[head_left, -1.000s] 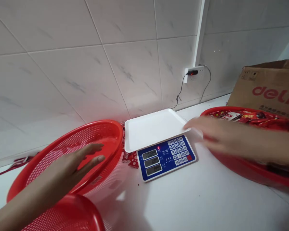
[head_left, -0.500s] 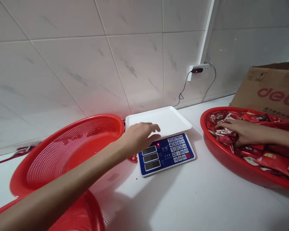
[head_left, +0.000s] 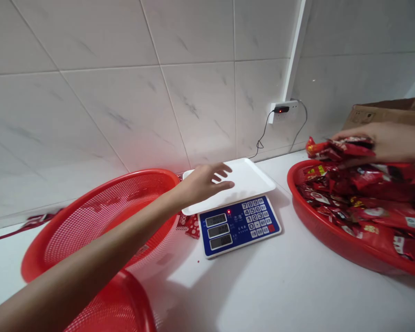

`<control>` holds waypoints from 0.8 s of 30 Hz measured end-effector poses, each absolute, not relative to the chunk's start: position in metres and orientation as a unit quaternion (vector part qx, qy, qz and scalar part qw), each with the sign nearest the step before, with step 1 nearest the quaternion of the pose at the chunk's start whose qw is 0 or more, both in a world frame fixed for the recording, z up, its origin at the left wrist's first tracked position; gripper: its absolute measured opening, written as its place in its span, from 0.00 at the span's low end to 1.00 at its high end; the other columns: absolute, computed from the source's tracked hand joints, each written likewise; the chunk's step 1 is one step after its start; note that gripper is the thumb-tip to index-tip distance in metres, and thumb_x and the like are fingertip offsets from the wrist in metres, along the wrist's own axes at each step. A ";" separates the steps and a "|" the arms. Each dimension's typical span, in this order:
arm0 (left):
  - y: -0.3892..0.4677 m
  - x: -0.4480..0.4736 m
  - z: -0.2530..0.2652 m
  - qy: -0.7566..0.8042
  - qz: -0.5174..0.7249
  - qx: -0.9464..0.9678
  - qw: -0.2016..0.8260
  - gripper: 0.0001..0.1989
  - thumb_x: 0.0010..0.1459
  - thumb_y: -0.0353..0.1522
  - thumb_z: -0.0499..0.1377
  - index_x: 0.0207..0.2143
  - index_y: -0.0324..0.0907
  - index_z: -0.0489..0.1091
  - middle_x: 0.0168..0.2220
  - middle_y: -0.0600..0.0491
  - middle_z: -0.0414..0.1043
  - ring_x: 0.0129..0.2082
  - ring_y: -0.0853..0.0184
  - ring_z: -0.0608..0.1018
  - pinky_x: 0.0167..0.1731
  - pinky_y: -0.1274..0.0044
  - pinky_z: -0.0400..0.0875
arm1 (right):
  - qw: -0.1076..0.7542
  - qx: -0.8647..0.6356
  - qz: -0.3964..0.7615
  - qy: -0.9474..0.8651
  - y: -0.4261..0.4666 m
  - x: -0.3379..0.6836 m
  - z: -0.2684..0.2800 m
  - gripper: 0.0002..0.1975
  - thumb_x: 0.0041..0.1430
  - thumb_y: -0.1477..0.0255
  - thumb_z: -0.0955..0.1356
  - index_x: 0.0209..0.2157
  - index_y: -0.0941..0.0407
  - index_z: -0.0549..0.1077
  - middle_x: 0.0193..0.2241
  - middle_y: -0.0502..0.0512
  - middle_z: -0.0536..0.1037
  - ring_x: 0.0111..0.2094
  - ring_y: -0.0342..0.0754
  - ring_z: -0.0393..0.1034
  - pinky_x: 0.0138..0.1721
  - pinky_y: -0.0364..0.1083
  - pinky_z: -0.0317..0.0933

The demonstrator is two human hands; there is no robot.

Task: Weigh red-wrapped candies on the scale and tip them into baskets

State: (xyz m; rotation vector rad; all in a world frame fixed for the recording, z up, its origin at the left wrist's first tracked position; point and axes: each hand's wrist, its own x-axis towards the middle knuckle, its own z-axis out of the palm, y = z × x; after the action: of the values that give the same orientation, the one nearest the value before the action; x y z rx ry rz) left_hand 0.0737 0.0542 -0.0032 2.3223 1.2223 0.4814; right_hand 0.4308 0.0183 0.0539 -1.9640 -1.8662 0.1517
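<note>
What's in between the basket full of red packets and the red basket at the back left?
The head view shows the scale there, with the left hand over its white tray, plus some red patterned packaging by the scale's left side.

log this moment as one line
right hand: holding red packets above filled basket | left hand: open over white scale tray, nothing held | scale panel: red light lit

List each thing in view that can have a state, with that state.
Scale: switched on, digits showing, red light lit.
Left hand: open, over the scale's tray.
Right hand: closed on red packets.
Red packets: some gripped, others in the right basket.
Large left basket: mouth up.
Adapter: plugged into the socket, light lit.
Cardboard box: open-topped.
</note>
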 end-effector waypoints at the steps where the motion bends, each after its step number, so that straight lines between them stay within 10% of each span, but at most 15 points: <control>1: 0.055 0.080 0.000 0.435 0.186 0.838 0.271 0.28 0.59 0.45 0.62 0.57 0.42 0.66 0.56 0.42 0.73 0.51 0.57 0.78 0.47 0.68 0.76 | 0.213 -0.691 0.070 -0.687 0.023 0.419 0.064 0.16 0.39 0.76 0.78 0.35 0.53 0.82 0.33 0.49 0.82 0.35 0.43 0.76 0.41 0.47 0.63; 6: 0.072 0.105 0.013 0.315 0.299 0.767 0.472 0.52 0.46 0.39 0.73 0.68 0.51 0.47 0.68 0.36 0.55 0.60 0.46 0.71 0.48 0.63 0.76 | 0.302 -0.541 0.164 -0.767 0.068 0.333 0.072 0.20 0.38 0.81 0.78 0.37 0.60 0.80 0.26 0.45 0.78 0.31 0.44 0.74 0.41 0.49 0.68; 15: 0.112 0.062 -0.029 0.490 0.339 0.655 0.464 0.25 0.51 0.21 0.65 0.50 0.41 0.63 0.32 0.54 0.75 0.32 0.68 0.81 0.39 0.71 0.80 | 0.309 -0.402 0.428 -0.748 0.128 0.258 -0.019 0.16 0.32 0.80 0.77 0.28 0.56 0.78 0.29 0.49 0.79 0.33 0.48 0.73 0.39 0.47 0.70; 24: 0.109 0.044 -0.018 0.590 0.252 0.696 0.324 0.22 0.48 0.20 0.62 0.46 0.42 0.69 0.30 0.54 0.77 0.22 0.69 0.79 0.23 0.78 0.75 | 0.549 -0.428 0.372 -0.614 0.128 0.291 -0.041 0.19 0.43 0.74 0.74 0.41 0.56 0.76 0.38 0.53 0.78 0.46 0.49 0.73 0.49 0.49 0.69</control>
State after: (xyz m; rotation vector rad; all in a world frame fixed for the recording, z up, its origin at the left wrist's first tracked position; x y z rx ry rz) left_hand 0.0439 0.1094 -0.0181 1.8241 1.5463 0.6598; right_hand 0.2911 0.1276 -0.0410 -1.0138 -1.4544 0.8799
